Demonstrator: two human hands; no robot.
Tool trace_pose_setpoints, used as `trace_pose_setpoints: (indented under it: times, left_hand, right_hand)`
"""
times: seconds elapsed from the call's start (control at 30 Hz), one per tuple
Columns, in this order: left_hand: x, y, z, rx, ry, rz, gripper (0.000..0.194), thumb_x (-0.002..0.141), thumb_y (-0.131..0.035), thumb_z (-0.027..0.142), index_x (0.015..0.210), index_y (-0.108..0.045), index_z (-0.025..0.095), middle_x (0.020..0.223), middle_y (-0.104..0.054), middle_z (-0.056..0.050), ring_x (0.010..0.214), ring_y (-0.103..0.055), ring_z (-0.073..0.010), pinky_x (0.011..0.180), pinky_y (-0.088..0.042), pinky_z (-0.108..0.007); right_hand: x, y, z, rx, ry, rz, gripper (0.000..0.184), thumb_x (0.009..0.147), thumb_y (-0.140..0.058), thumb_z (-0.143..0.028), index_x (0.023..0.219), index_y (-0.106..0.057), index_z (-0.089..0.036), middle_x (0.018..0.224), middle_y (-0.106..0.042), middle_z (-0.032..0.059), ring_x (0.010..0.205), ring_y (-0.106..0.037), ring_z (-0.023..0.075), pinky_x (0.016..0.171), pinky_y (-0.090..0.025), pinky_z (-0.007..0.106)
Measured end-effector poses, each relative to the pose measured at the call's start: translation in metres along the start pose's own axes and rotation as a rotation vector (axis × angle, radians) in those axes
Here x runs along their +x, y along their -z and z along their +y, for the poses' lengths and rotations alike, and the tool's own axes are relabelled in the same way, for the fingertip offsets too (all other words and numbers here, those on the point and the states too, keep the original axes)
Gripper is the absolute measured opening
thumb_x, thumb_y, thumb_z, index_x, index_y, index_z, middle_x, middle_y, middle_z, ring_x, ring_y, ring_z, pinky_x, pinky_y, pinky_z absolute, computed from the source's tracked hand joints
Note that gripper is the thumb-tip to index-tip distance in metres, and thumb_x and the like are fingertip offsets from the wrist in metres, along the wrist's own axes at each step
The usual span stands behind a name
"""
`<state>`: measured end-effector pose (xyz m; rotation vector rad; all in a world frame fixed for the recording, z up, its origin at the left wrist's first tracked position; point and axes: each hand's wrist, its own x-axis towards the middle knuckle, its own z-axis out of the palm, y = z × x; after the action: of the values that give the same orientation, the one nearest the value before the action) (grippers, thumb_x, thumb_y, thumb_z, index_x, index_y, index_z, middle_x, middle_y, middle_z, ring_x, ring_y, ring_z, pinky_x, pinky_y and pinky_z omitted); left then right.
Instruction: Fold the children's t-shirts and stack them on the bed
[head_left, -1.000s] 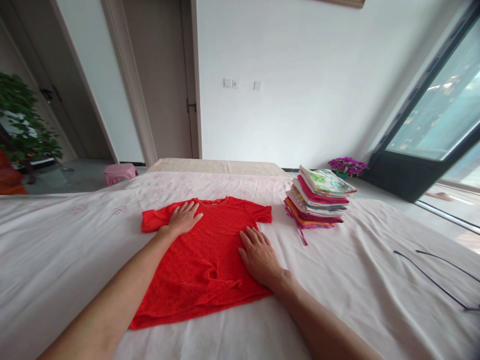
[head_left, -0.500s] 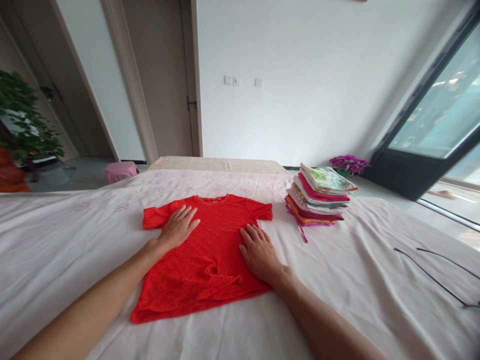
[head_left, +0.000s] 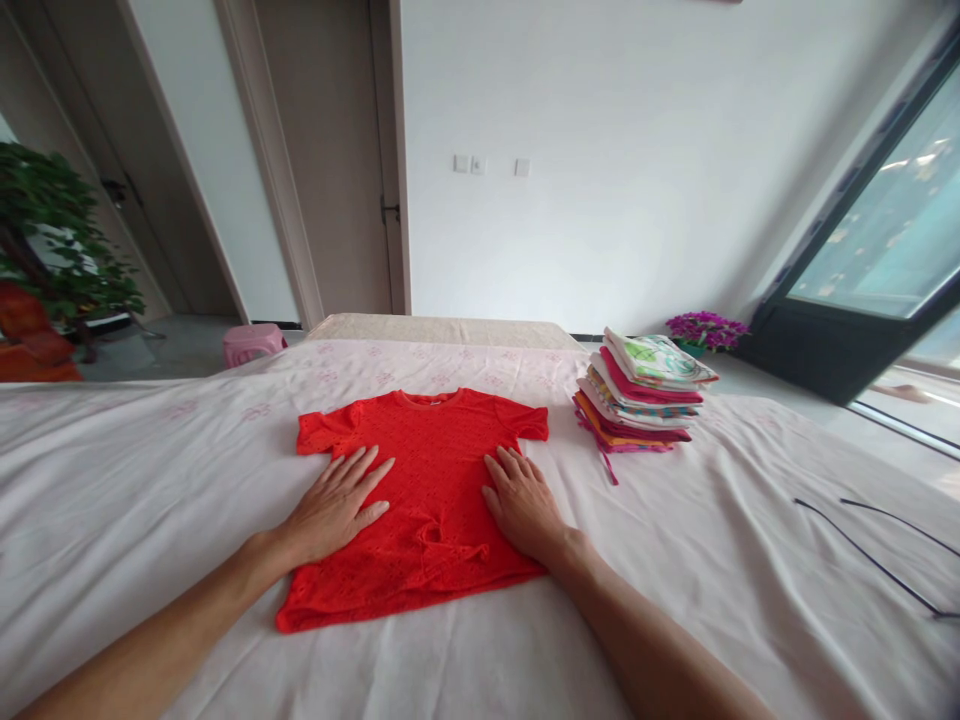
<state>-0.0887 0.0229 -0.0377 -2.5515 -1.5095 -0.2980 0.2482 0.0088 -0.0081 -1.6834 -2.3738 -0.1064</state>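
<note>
A red short-sleeved top [head_left: 435, 470] lies spread flat, its neckline away from me and a small tied bow near the lower hem. My left hand [head_left: 334, 510] rests on its left side below the sleeve, fingers spread and stretched out. On the right side of the top, my right hand [head_left: 523, 503] lies flat with its fingers extended over the edge of the fabric. Neither hand grips the cloth. Parts of both side seams are hidden under my hands.
A stack of folded clothes [head_left: 645, 395] stands right of the top on the white, wrinkled sheet [head_left: 675, 590]. Dark glasses temples [head_left: 870, 555] show at the right edge. Beyond the bed are a pink stool [head_left: 253, 343], purple flowers [head_left: 706, 330] and a leafy plant [head_left: 60, 230].
My left hand has slid down the top toward me, from near the sleeve to the middle of the left side. My right hand stays in nearly the same place. The view has shifted slightly.
</note>
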Motion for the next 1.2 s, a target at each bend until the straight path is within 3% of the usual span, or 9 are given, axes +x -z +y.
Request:
trace_pose_setpoints:
  times: [0.37,0.67,1.2]
  left_hand:
    - [-0.030,0.004,0.000,-0.009,0.029,0.061,0.060,0.096,-0.041,0.054,0.152,-0.035,0.032,0.160,-0.033,-0.006,0.147,-0.030,-0.0261,0.118,-0.029,-0.046]
    - [-0.040,0.006,0.004,-0.016,0.059,0.025,0.061,0.097,-0.038,0.054,0.153,-0.031,0.034,0.162,-0.030,-0.004,0.148,-0.028,-0.0257,0.118,-0.027,-0.047]
    - [-0.041,0.013,0.007,-0.064,0.088,0.031,0.056,0.098,-0.037,0.050,0.151,-0.037,0.033,0.160,-0.035,-0.005,0.147,-0.032,-0.0249,0.117,-0.030,-0.046]
  right_hand:
    - [-0.001,-0.002,0.001,-0.007,0.005,0.011,0.051,0.099,-0.042,-0.036,0.145,-0.047,-0.016,0.152,-0.043,0.0154,0.143,-0.034,0.0267,0.117,-0.026,0.045]
    - [-0.001,-0.003,0.002,-0.014,0.010,0.015,0.051,0.099,-0.042,-0.036,0.146,-0.047,-0.017,0.153,-0.042,0.0147,0.144,-0.034,0.0259,0.117,-0.026,0.044]
    - [-0.001,-0.003,0.001,-0.026,0.009,0.003,0.051,0.100,-0.040,-0.037,0.146,-0.046,-0.017,0.154,-0.041,0.0150,0.144,-0.033,0.0259,0.118,-0.026,0.046]
